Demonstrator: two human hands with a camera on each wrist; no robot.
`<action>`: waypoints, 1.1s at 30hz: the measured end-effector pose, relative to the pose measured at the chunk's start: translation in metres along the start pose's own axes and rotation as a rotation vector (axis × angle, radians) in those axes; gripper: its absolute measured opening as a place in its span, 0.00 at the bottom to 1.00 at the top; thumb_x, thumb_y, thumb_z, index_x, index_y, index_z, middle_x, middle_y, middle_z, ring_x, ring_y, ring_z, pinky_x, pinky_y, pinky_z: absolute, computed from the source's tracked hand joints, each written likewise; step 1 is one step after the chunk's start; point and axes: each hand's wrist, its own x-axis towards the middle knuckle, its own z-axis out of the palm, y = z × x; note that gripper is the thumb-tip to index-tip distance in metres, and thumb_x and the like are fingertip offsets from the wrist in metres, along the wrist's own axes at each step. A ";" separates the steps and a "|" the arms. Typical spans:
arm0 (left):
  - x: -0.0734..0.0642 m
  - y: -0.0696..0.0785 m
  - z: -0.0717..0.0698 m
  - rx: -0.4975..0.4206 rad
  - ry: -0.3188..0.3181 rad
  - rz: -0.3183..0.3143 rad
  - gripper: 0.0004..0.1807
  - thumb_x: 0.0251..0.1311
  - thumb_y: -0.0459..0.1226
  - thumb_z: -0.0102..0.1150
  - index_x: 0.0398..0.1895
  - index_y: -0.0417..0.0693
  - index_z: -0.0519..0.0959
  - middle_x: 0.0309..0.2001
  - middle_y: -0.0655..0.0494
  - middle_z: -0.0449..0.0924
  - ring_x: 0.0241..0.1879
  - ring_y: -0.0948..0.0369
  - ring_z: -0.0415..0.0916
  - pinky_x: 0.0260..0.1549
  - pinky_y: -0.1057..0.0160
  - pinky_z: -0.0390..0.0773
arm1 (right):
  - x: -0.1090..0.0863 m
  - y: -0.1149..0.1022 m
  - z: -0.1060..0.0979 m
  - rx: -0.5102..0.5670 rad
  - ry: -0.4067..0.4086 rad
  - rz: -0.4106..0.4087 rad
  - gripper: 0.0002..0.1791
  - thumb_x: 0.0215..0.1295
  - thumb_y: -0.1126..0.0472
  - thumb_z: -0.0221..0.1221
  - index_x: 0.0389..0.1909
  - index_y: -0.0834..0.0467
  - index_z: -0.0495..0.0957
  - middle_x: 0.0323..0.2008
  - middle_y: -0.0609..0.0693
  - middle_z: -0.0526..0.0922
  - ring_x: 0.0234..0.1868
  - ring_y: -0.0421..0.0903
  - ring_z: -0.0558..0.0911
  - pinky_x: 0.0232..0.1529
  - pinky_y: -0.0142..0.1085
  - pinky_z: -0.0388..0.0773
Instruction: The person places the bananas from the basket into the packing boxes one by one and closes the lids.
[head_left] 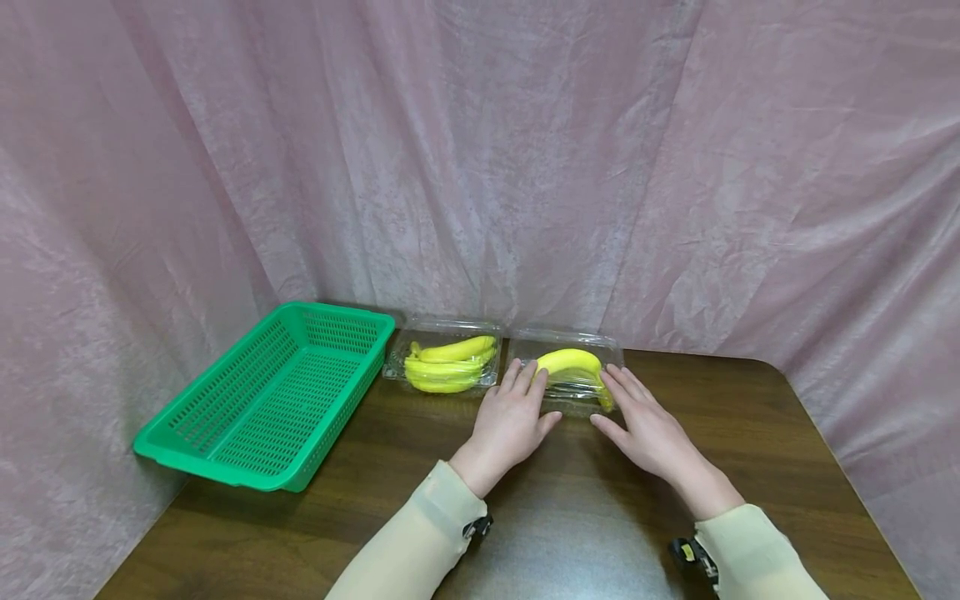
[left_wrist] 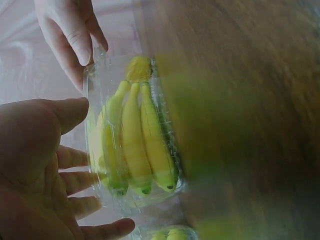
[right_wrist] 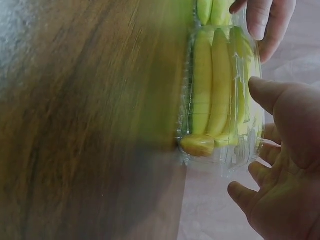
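Note:
A clear plastic box (head_left: 562,336) with a bunch of yellow bananas (head_left: 572,361) in it stands near the back of the table. My left hand (head_left: 506,423) is at its left front, fingers fairly straight and spread over the edge. On the opposite side my right hand (head_left: 647,429) reaches the box with extended fingers, thumb apart. Both wrist views show the bananas (left_wrist: 132,137) through the clear plastic, the fingertips right at the box wall (right_wrist: 257,105). Just left of it is a second clear box (head_left: 450,325) with more bananas (head_left: 442,385).
A green perforated basket (head_left: 318,442) stands on the left of the brown wooden table (head_left: 570,517). Pink curtains (head_left: 525,167) hang behind and along both sides. The table's right edge (head_left: 832,454) slants toward the front.

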 end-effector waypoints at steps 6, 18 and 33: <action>0.002 -0.001 0.001 -0.011 0.002 -0.003 0.41 0.80 0.61 0.58 0.85 0.48 0.68 0.84 0.46 0.64 0.84 0.45 0.58 0.67 0.42 0.78 | 0.004 0.002 0.001 0.003 -0.003 0.003 0.42 0.82 0.49 0.65 0.85 0.67 0.62 0.85 0.64 0.60 0.86 0.67 0.55 0.76 0.67 0.64; 0.006 -0.002 0.003 -0.027 0.031 -0.010 0.41 0.79 0.60 0.61 0.84 0.47 0.69 0.83 0.45 0.66 0.84 0.45 0.59 0.62 0.43 0.84 | 0.010 0.003 0.003 0.007 -0.007 0.011 0.42 0.82 0.49 0.65 0.84 0.67 0.62 0.85 0.64 0.59 0.86 0.67 0.54 0.76 0.68 0.63; 0.008 -0.007 0.003 -0.037 0.023 -0.018 0.40 0.80 0.59 0.60 0.85 0.46 0.68 0.84 0.44 0.65 0.84 0.44 0.58 0.62 0.43 0.83 | 0.015 0.001 0.007 0.022 -0.011 0.011 0.42 0.81 0.52 0.66 0.84 0.67 0.62 0.85 0.65 0.58 0.86 0.68 0.54 0.77 0.67 0.62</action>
